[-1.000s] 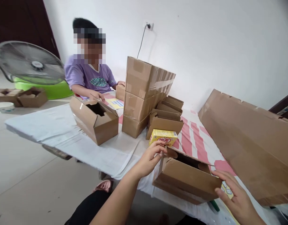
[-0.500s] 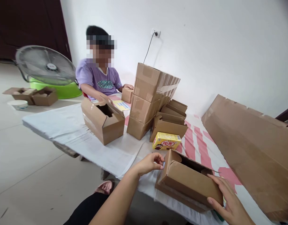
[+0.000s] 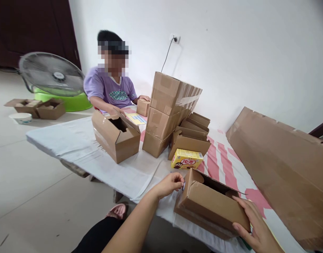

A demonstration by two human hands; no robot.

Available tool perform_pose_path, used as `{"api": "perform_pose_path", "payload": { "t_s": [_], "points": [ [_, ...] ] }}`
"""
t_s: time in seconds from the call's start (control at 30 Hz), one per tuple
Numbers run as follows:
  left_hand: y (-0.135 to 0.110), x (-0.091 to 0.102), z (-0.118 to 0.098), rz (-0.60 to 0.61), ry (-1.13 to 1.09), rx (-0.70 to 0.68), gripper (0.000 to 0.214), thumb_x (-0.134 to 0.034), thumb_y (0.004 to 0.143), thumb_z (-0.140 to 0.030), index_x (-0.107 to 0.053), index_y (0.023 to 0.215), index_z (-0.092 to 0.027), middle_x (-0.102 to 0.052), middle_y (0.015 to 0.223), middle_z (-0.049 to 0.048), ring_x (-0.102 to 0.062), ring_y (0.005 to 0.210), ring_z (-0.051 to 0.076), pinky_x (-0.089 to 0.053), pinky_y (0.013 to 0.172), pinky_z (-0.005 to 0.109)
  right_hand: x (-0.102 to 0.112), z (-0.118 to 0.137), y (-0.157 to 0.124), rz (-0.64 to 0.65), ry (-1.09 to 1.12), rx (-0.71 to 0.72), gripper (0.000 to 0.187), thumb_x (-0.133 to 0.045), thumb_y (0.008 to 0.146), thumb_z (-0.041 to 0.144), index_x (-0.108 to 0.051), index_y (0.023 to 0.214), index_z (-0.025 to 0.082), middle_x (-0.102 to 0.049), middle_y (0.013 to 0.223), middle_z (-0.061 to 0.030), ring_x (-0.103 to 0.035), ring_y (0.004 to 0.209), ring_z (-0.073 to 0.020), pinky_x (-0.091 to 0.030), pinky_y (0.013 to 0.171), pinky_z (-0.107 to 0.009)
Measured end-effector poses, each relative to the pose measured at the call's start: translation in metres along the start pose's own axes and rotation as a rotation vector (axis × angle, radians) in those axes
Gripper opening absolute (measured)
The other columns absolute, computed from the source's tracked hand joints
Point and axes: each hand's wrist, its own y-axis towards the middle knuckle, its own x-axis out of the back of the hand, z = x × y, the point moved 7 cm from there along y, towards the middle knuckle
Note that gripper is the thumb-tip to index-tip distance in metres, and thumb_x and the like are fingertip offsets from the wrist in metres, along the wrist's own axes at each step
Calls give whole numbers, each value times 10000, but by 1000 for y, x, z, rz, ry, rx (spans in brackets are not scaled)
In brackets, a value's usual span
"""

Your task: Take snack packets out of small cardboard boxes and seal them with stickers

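Note:
An open brown cardboard box [image 3: 209, 205] lies on the table's near edge in front of me. My left hand [image 3: 170, 184] is at the box's left end, fingers pinched on something small and bluish that I cannot make out, against the end flap. My right hand [image 3: 255, 228] grips the box's right end, fingers wrapped over its corner. A small yellow printed carton [image 3: 186, 159] lies just behind the box.
A stack of taped cardboard boxes [image 3: 168, 109] and several folded flat boxes [image 3: 193, 135] stand mid-table, with another open box [image 3: 116, 135] to the left. A person in a purple shirt [image 3: 109, 92] sits at the far side. A large cardboard sheet [image 3: 279, 168] leans right. A fan [image 3: 52, 74] stands left.
My left hand came off the yellow carton, which now lies on the table, and moved down to the box's left flap. My right hand closed onto the box's right end.

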Motion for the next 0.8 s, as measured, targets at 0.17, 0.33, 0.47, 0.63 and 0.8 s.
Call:
{"api": "perform_pose_path", "payload": {
  "t_s": [0.17,0.33,0.47,0.63,0.8],
  "points": [
    [-2,0,0,23,-92,-7,250,-751,586,-227,-577,754,-166,-551,674,-45,-514,622,91,-388,587,226,-2,-1,-1,2,-13,-4,575,-558,847,461,-374,1362,285,-540,1296,-118,-540,1152,-317,-502,899,-457],
    [-5,0,-1,55,-161,2,359,-841,524,-304,-603,746,-152,-586,683,-29,-544,633,100,-412,600,243,-1,-4,-2,-23,-16,18,568,-564,836,467,-399,1352,299,-571,1269,-93,-568,1116,-308,-519,870,-429],
    [-4,1,1,37,-193,6,379,-861,501,-324,-603,715,-145,-578,639,-37,-533,584,88,-419,588,246,-2,-7,-1,-30,-34,40,569,-560,840,458,-386,1359,305,-571,1266,-85,-575,1103,-301,-523,860,-418],
    [0,1,7,-4,-234,7,446,-873,457,-288,-607,787,-148,-594,652,-32,-554,590,95,-415,558,233,-5,-8,-3,-22,-52,48,557,-535,857,446,-369,1366,290,-548,1276,-93,-558,1113,-303,-519,863,-424],
    [1,2,8,-40,-235,5,381,-859,490,-302,-610,730,-141,-592,600,-37,-530,552,82,-406,534,223,-6,-9,-5,-25,-57,46,549,-517,868,440,-347,1370,301,-543,1272,-99,-550,1112,-311,-517,860,-445]
  ]
}}
